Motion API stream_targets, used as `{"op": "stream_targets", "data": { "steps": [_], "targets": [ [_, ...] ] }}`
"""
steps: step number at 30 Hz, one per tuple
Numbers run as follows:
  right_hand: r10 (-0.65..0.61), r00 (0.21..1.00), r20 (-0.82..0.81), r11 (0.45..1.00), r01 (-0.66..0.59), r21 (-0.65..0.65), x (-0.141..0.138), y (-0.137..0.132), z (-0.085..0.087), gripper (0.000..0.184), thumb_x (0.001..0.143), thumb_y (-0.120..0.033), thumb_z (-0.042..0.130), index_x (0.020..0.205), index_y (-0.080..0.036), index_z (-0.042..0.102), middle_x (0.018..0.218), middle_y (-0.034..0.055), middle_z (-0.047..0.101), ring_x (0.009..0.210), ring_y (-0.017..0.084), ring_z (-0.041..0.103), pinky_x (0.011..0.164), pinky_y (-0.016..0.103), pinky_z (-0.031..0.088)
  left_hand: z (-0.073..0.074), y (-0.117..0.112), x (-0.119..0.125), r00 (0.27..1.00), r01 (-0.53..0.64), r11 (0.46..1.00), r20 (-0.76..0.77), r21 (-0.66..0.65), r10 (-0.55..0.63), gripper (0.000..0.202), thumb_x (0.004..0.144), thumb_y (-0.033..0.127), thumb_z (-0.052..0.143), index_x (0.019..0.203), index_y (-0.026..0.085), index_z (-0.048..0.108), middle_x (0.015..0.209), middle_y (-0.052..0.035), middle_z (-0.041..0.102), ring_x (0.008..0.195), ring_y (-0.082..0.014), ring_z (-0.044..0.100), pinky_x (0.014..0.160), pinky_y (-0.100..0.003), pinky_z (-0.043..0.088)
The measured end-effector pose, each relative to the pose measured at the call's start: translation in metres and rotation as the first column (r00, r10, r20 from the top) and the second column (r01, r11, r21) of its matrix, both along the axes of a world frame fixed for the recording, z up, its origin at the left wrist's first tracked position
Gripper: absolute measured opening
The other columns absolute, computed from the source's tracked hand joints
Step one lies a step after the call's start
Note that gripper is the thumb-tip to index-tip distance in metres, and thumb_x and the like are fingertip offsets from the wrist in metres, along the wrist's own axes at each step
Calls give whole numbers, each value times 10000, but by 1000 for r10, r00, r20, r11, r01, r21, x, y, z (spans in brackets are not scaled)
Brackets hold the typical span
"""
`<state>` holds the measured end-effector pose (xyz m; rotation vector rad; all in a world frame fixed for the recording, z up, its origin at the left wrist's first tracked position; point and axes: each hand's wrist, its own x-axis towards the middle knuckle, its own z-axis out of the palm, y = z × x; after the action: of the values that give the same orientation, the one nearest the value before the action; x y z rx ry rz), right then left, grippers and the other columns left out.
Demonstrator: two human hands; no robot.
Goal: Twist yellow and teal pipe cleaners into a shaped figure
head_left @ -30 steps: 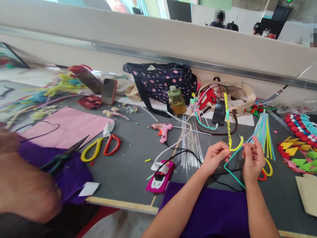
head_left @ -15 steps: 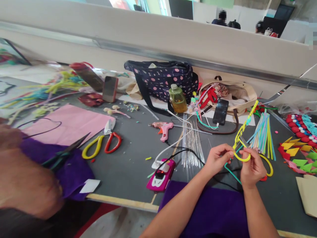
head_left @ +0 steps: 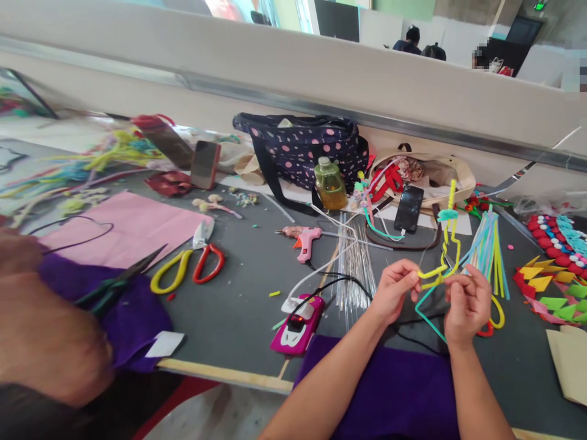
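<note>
My left hand (head_left: 395, 288) and my right hand (head_left: 466, 302) are both pinched on a yellow pipe cleaner (head_left: 447, 241), a little above the dark table (head_left: 247, 281). The yellow strand is bent at my fingers and twists upward with a teal bit near its top. A teal pipe cleaner (head_left: 424, 308) hangs in a loop below and between my hands. Purple cloth (head_left: 394, 391) lies at the table's near edge under my forearms.
Near my hands lie a bundle of thin wires (head_left: 354, 263), coloured sticks (head_left: 488, 244), a pink glue gun (head_left: 302, 239), a pink car-shaped gadget (head_left: 298, 324) and scissors (head_left: 192, 269). A dotted bag (head_left: 302, 146), a bottle (head_left: 329, 183) and a phone (head_left: 408, 208) stand behind. Another person's blurred arm (head_left: 46, 330) is at left.
The yellow pipe cleaner swung from upright to leaning right and back to upright, with a new bend at my fingers. Both hands stayed pinched on it in nearly the same place.
</note>
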<state>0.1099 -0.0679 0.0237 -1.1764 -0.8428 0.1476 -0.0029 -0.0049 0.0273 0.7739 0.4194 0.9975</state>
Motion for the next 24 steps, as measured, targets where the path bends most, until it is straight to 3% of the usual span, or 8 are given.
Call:
{"op": "stream_targets", "data": {
  "steps": [2,4,7,10,13,16,20,24],
  "targets": [
    [-60,997,-48,998,62,33,2,-1,-1,212,837,-321,604,1003,-193,633,669,-1,635,480,100,494,462,225,390,0,3,-2,998,-6,998,64,-55,9,339,680,393,807,744,143,586,525,37,566,375,-39,444,377,-138,355],
    [-74,996,-59,997,73,-22,5,-1,-3,182,841,-347,582,835,-183,660,607,0,617,480,111,509,460,229,391,1,6,-5,991,3,995,132,-103,11,364,659,384,825,737,153,555,529,52,546,367,-25,416,374,-127,339],
    [49,998,-43,972,-57,-230,9,3,-8,246,838,-369,571,733,-181,689,579,13,642,497,137,562,483,249,435,2,7,-7,974,14,990,224,-144,19,394,635,362,846,729,160,521,555,67,505,384,-7,382,386,-111,327],
    [223,969,-109,897,-248,-367,7,11,-12,222,799,-386,630,779,-186,724,672,32,703,557,154,599,505,260,462,2,7,-7,956,29,987,294,-157,18,413,625,352,855,734,165,504,573,75,462,400,-3,349,389,-104,314],
    [309,909,-278,874,-387,-293,1,17,-14,261,746,-380,712,920,-188,737,833,53,732,576,133,584,473,237,434,0,5,-3,948,76,982,319,-173,-17,403,637,350,849,748,163,510,566,77,456,392,-1,338,391,-109,319],
    [330,847,-418,885,-432,-176,-3,19,-14,307,710,-332,766,988,-206,728,873,45,719,607,122,589,464,217,427,-3,2,3,952,141,964,297,-228,-69,377,650,330,844,774,154,536,563,67,504,387,-2,376,397,-114,338],
    [332,812,-480,901,-424,-94,-2,19,-11,318,685,-316,789,981,-219,726,883,42,695,748,165,646,537,255,514,-11,1,10,967,175,932,232,-318,-102,342,665,286,834,805,137,560,574,46,563,411,-18,458,423,-119,391],
    [412,762,-500,860,-506,-63,0,20,-8,381,688,-343,782,1041,-226,698,814,9,645,609,136,620,479,276,539,-20,0,16,968,219,915,193,-339,-160,319,688,282,812,786,135,547,558,43,574,390,-38,490,404,-133,418]
  ]
}}
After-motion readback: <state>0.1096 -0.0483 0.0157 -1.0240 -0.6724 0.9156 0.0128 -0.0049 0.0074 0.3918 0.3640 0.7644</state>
